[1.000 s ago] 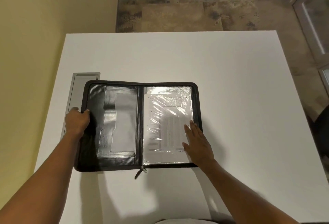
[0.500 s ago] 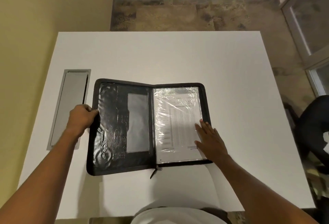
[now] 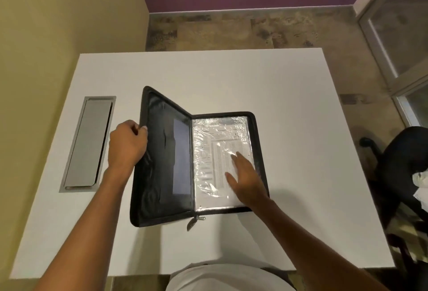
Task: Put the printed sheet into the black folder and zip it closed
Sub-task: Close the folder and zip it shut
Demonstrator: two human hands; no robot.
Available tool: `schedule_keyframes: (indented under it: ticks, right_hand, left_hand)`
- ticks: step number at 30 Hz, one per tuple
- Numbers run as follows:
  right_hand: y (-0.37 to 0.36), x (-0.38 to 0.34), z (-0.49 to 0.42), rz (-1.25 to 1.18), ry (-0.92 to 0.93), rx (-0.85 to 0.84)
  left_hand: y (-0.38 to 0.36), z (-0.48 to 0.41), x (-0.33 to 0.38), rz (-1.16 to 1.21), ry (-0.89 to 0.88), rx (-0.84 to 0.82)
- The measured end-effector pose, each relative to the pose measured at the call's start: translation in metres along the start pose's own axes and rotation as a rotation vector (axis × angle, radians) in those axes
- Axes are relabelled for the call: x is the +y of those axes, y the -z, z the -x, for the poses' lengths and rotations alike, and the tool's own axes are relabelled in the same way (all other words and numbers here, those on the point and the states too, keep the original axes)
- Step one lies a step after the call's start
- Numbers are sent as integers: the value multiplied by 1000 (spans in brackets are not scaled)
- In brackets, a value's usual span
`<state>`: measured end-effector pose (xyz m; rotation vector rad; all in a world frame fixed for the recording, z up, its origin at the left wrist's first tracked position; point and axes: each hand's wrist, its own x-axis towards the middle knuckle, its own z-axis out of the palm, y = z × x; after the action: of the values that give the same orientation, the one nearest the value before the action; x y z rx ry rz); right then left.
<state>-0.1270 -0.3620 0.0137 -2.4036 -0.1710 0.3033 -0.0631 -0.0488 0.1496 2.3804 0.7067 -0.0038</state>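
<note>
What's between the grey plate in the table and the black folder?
In the head view, only the left hand gripping the black folder cover's edge, over bare white table.

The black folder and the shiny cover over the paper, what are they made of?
The black folder looks like leather or fake leather: dark, matte, with a stitched-looking edge; which one I cannot tell. The shiny cover over the printed sheet looks like thin clear plastic: it wrinkles and glints white in the light.

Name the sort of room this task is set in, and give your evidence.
Probably an office or meeting room: a plain white table with a built-in grey cable hatch, a black swivel chair beside it, and a glazed partition.
</note>
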Motion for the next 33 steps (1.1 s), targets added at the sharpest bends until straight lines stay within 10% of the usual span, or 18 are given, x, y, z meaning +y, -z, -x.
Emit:
schedule_keyframes:
  ticks: [12, 21, 33]
  right_hand:
    - [42, -125, 14, -392, -59, -24]
    - [64, -34, 9, -231, -332, 168]
    - [34, 53, -2, -71, -547, 3]
  left_hand:
    - [-65, 62, 85, 345, -91, -353]
    - [-150, 76, 21, -143, -418, -804]
    - [-239, 110, 12, -492, -377, -676]
